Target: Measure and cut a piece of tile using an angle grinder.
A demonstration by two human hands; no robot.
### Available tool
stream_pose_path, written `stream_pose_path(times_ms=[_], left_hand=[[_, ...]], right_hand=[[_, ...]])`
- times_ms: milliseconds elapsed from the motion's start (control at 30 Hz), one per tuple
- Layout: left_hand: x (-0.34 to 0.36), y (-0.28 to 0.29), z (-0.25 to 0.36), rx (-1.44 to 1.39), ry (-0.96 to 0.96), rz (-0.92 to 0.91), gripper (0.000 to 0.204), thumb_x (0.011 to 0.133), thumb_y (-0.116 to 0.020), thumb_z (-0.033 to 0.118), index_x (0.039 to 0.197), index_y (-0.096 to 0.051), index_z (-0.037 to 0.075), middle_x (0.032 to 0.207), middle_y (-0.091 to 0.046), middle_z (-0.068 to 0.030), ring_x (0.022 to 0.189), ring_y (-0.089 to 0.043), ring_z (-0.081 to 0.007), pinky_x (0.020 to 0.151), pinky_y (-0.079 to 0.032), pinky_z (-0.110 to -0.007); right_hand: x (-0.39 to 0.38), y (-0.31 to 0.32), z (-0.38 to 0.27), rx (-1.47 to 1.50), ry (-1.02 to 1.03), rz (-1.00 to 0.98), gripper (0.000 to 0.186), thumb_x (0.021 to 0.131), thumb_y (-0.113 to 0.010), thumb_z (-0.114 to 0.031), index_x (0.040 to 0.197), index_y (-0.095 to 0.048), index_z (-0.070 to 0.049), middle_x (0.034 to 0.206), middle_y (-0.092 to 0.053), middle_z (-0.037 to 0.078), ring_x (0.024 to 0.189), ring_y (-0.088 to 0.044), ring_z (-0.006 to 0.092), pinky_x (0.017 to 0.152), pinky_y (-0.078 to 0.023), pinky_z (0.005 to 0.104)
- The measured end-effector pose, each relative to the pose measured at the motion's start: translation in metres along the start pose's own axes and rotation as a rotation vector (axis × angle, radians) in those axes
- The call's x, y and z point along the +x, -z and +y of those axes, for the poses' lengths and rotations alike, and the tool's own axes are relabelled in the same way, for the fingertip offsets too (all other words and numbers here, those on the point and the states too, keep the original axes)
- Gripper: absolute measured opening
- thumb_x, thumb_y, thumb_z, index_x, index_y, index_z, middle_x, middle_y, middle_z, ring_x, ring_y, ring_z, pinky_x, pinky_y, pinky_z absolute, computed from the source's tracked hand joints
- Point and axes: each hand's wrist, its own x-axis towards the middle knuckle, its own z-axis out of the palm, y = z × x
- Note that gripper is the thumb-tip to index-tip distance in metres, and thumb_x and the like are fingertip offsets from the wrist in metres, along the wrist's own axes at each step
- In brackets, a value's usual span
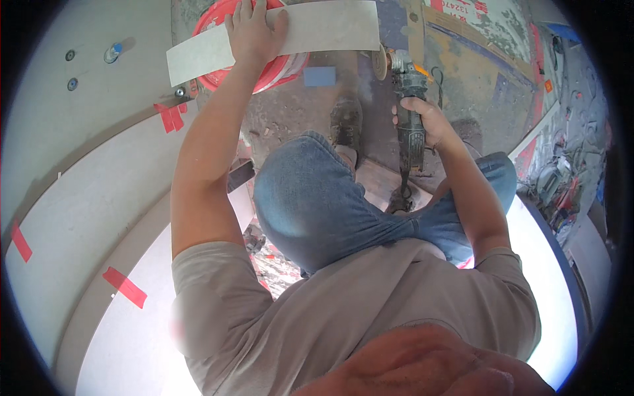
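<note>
My left hand (256,38) lies spread on a long pale strip of board or tile (323,30), pressing it from above. That strip rests across a red bucket (290,71) and juts out past it on both sides. In my right hand (428,120) is a dark angle grinder (413,135), its fingers wrapped round the body. The grinder's round disc (380,63) stands close to the strip's right end; whether they touch I cannot tell. A cord runs from the tool's rear toward my legs.
A blue-grey block (320,76) lies on the floor beside the bucket. Large pale panels with red tape (124,288) curve along the left. Flattened cardboard (472,33) covers floor at the upper right, and a heap of clutter (571,158) sits at the far right.
</note>
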Motion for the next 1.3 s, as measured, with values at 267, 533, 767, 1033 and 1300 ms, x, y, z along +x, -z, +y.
stream_pose_path(times_ms=[267, 533, 767, 1033, 1300], left_hand=[[0.002, 0.003, 0.0, 0.013, -0.02, 0.02, 0.061, 0.092, -0.06, 0.032, 0.14, -0.046, -0.002, 0.137, -0.047, -0.0237, 0.129, -0.045, -0.0401, 0.109, -0.035, -0.051], [0.0, -0.002, -0.006, 0.017, -0.019, 0.018, 0.062, 0.093, -0.059, 0.033, 0.143, -0.045, -0.002, 0.144, -0.044, -0.0229, 0.134, -0.042, -0.0387, 0.112, -0.032, -0.049], [0.001, -0.002, -0.004, 0.021, 0.006, -0.025, 0.064, 0.093, -0.059, 0.035, 0.144, -0.043, -0.001, 0.144, -0.044, -0.0226, 0.135, -0.041, -0.0387, 0.114, -0.029, -0.053], [-0.002, -0.013, -0.025, -0.633, -0.235, 0.121, 0.064, 0.093, -0.059, 0.036, 0.145, -0.043, 0.001, 0.145, -0.043, -0.0226, 0.136, -0.04, -0.0388, 0.115, -0.027, -0.054], [0.003, -0.003, -0.004, 0.009, 0.004, -0.022, 0.064, 0.093, -0.058, 0.036, 0.144, -0.043, 0.0, 0.144, -0.044, -0.0227, 0.136, -0.04, -0.0386, 0.116, -0.026, -0.053]], right_hand=[[0.005, 0.001, -0.001, -0.019, 0.014, -0.001, 0.034, 0.083, -0.069, -0.025, 0.108, -0.059, -0.003, 0.096, -0.067, 0.011, 0.081, -0.068, 0.022, 0.068, -0.056, 0.0352], [0.013, 0.004, 0.0, 0.012, 0.013, -0.006, 0.035, 0.085, -0.069, -0.026, 0.108, -0.059, -0.003, 0.096, -0.067, 0.011, 0.081, -0.068, 0.022, 0.069, -0.057, 0.0371], [0.015, 0.002, -0.008, -0.051, 0.064, -0.002, 0.029, 0.085, -0.069, -0.022, 0.104, -0.06, -0.003, 0.093, -0.067, 0.01, 0.079, -0.068, 0.0216, 0.065, -0.057, 0.0365], [0.016, 0.002, -0.007, -0.05, 0.065, -0.016, 0.028, 0.085, -0.069, -0.02, 0.104, -0.06, -0.003, 0.093, -0.067, 0.009, 0.079, -0.068, 0.0209, 0.067, -0.057, 0.0358], [0.008, 0.002, -0.005, -0.086, 0.11, -0.004, 0.031, 0.084, -0.07, -0.018, 0.108, -0.059, -0.003, 0.092, -0.068, 0.01, 0.078, -0.068, 0.0217, 0.067, -0.056, 0.0357]])
